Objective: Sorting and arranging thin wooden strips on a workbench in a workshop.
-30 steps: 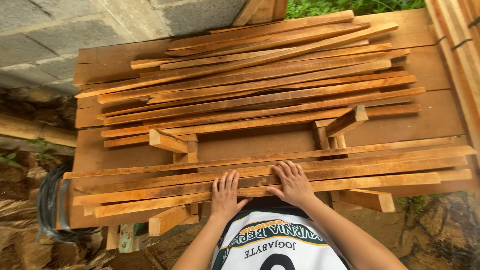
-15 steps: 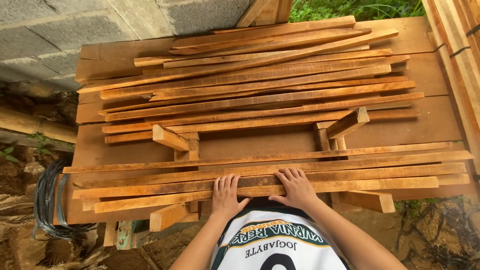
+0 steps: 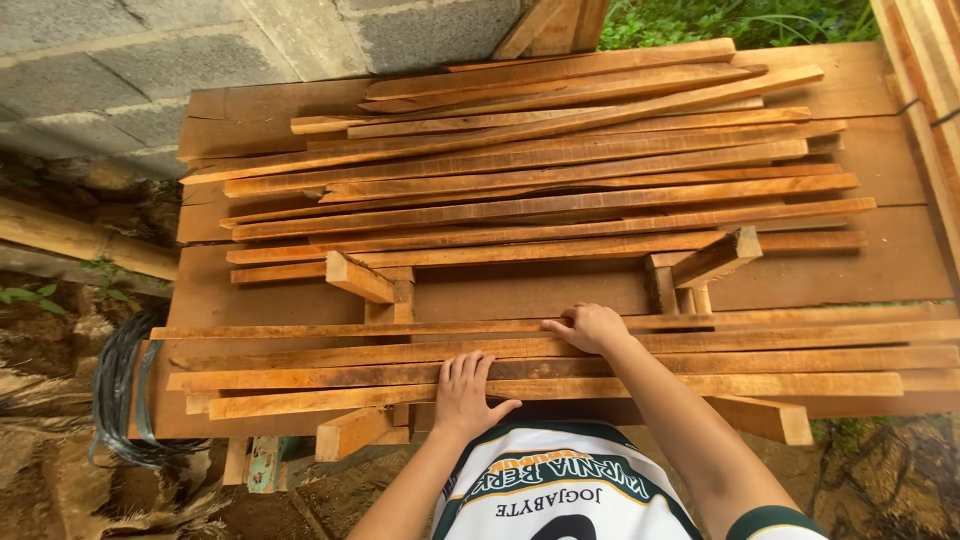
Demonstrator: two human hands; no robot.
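Open strip of bare bench point(image 3: 520, 290) between the far stack of slats point(image 3: 540, 170) and the near row of slats point(image 3: 560, 355); room there for a hand to pass sideways. Bounded on the left by a short upright block point(image 3: 365, 280), on the right by another block pair point(image 3: 700, 268). Left hand point(image 3: 465, 395) flat on the nearest slat, right hand point(image 3: 590, 327) resting on a slat farther in, both filling the middle of the near row. Grey block wall point(image 3: 150, 60) closing the far left. Stacked planks point(image 3: 925, 70) along the right edge. Coiled black cable point(image 3: 120, 400) hanging beside the bench's left corner.
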